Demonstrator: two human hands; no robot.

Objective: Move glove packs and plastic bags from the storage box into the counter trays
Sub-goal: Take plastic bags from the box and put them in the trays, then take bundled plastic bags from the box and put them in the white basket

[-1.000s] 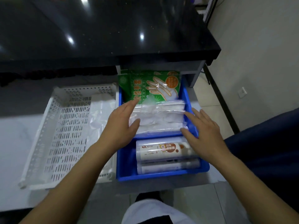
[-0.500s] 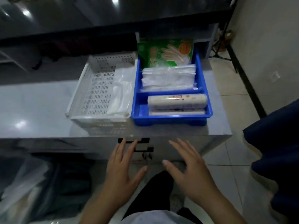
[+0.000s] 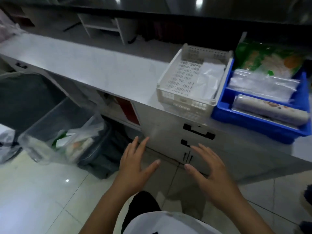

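The clear box (image 3: pixel 50 125) sat on the floor at the left, below the counter (image 3: pixel 101 65), with green-printed packs (image 3: pixel 76 144) and loose plastic bunched in its right end. Right of it, before the cabinet (image 3: pixel 165 130), the left hand (image 3: pixel 135 164) hung flat with fingers straight and spread, pointing at the cabinet and holding nothing. The right hand (image 3: pixel 211 173) beside it was just as flat and empty. Up on the counter, the white tray (image 3: pixel 168 92) ran lengthwise from front edge to back, with clear bags (image 3: pixel 207 80) along its right side. Touching it, the blue tray (image 3: pixel 253 125) lay the same way. A roll (image 3: pixel 270 108) lay crosswise in its front compartment, zip bags (image 3: pixel 263 83) crosswise behind the divider, and a green glove pack (image 3: pixel 263 59) leaned at the far end.
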